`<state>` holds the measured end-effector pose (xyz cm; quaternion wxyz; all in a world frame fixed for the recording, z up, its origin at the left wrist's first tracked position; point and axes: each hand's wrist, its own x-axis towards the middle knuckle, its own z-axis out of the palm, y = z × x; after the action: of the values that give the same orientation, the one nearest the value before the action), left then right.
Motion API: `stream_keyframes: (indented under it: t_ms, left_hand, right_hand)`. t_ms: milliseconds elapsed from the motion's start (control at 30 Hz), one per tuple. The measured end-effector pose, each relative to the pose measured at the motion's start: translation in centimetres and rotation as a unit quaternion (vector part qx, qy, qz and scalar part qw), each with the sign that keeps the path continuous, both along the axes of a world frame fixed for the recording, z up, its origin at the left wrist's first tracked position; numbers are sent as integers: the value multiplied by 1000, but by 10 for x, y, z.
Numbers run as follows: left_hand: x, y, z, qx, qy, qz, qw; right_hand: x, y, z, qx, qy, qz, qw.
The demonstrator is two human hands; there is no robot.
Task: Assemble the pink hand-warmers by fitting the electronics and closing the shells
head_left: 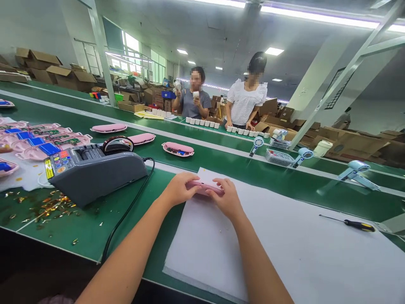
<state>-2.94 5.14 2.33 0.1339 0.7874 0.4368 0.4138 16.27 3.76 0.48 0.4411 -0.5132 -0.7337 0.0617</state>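
Between my two hands is a long pink plastic casing (204, 186), held over the far end of a white foam sheet (272, 236). My left hand (181, 188) grips its left end, thumb along the near side. At the right end, my right hand (227, 197) holds it with thumb and curled fingers. A small dark slot shows on the casing's near side; its ends are covered by my fingers. Beyond my hands lies an open pink casing (178, 150) with a blue part and circuitry inside.
Left stands a grey tape dispenser (98, 171) with a black cord (126, 215); tape scraps (55, 204) litter the bench. Several open pink casings (47, 139) lie behind it. A screwdriver (348, 223) rests on the right. Handheld fans (356, 171) and two people (247, 101) are across the line.
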Motion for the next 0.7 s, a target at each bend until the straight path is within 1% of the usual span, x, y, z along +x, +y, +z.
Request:
stream_keyframes:
  t_ms: [100,267,333,467,533,600,633,700]
  left_hand:
    - [-5,0,6,-41,11,-21,999]
    - [-14,-1,16,-157,55,-6,986]
    - [-16,-1,18,-173,60,-13,983]
    - [-16,-2,17,-179,67,-29,981]
    - [-17,-1,16,-188,62,-30,980]
    - [-19,1,15,-201,47,-30,978]
    - [-20,3,15,-209,28,-30,977]
    - [-23,7,14,-231,-50,-24,971]
  right_hand:
    - [6,-1,5,-30,1,35,999]
    - [7,-5,10,-55,-1,66,996]
    - [8,-6,11,-62,-4,69,996]
    - [10,-9,12,-80,-6,56,995]
    - [12,-8,13,-103,4,47,994]
    - [16,-6,13,-132,34,38,990]
    - [18,-3,12,-149,58,34,987]
    - [25,3,8,-182,106,27,977]
